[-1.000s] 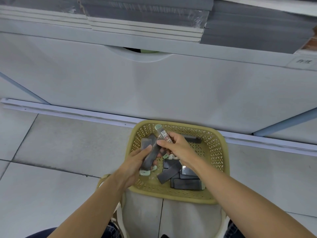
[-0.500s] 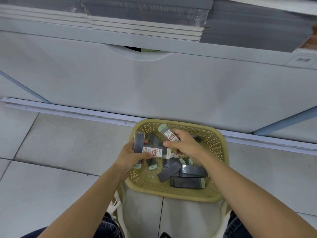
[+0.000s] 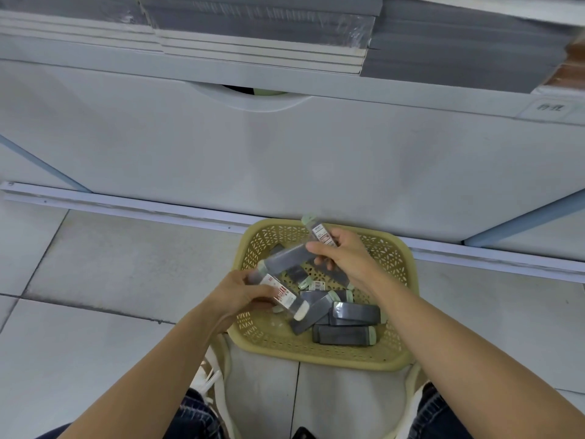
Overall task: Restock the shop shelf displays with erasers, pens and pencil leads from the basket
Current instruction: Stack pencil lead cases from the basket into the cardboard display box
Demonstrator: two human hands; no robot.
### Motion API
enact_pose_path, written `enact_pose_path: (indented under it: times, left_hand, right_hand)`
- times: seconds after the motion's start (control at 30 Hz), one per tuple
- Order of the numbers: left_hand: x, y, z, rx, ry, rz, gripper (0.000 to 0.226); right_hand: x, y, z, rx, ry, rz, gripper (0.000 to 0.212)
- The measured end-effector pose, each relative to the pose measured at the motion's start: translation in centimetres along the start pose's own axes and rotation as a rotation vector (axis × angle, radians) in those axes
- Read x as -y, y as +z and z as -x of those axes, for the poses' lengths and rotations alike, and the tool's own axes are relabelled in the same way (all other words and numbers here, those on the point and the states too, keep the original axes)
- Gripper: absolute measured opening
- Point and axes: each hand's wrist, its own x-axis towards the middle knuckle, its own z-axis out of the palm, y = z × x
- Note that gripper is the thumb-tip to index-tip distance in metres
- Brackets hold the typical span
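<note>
Hands over basket, near each other, not touching. Left hand (image 3: 242, 293) curled round a labelled lead case (image 3: 285, 295): clear flat plastic tube, red-and-white sticker, pale cap at the end pointing down-right over the basket. Right hand (image 3: 345, 258) pinches a second lead case (image 3: 321, 234) between thumb and fingers, tilted up and to the left, white printed label, pale green cap on top. A third grey case (image 3: 286, 258) spans the gap between both hands, one end at the left fingers, the other at the right thumb; cannot tell which hand bears it. Basket (image 3: 406, 280) sits on the floor against the cabinet: beige-yellow plastic, rounded corners, lattice-cut walls. Loose cases (image 3: 354, 313) lie piled inside, lower right part: dark grey, smooth, flat oblongs with pale green caps, crossing each other. Floor tiles (image 3: 95, 280) pale grey, matt, dark grout lines. Cabinet front (image 3: 285, 153) white, smooth, with a curved handle cut-out. Grey boards (image 3: 253, 23) stacked on top, film-wrapped and glossy.
</note>
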Motion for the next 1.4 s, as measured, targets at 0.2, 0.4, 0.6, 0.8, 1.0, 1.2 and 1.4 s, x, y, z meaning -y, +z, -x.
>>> enact_pose_path:
  times: [0.2, 0.4, 0.6, 0.8, 1.0, 1.2, 1.4]
  left_hand:
    - [0.3, 0.5, -0.6, -0.13, 0.02, 0.427, 0.021]
    - [-0.5, 1.6, -0.7, -0.148, 0.144, 0.636, 0.014]
    - [-1.0, 1.6, -1.3, -0.345, 0.167, 0.47, 0.004]
    - [-1.2, 1.9, -0.9, -0.176, 0.232, 0.529, 0.015]
    - [-0.7, 2.3, -0.9, -0.197, 0.156, 0.454, 0.011]
    - [-0.7, 1.8, -1.1, -0.326, 0.215, 0.325, 0.01]
    - [-1.1, 2.5, -0.7, -0.245, 0.265, 0.231, 0.014]
  right_hand:
    - [-1.2, 0.4, 0.0, -0.044, 0.041, -0.221, 0.015]
    - [-2.3, 1.8, 0.2, 0.029, 0.08, -0.145, 0.021]
    - [-2.2, 1.5, 0.8, 0.172, -0.003, 0.122, 0.039]
    - [-2.2, 2.1, 1.2, 0.133, -0.033, 0.158, 0.025]
    - [-1.5, 2.2, 1.6, 0.301, 0.038, -0.025, 0.018]
    - [-0.6, 2.5, 1.4, 0.1, -0.022, 0.079, 0.031]
    - [-0.3, 3.1, 1.8, 0.143, -0.015, 0.228, 0.017]
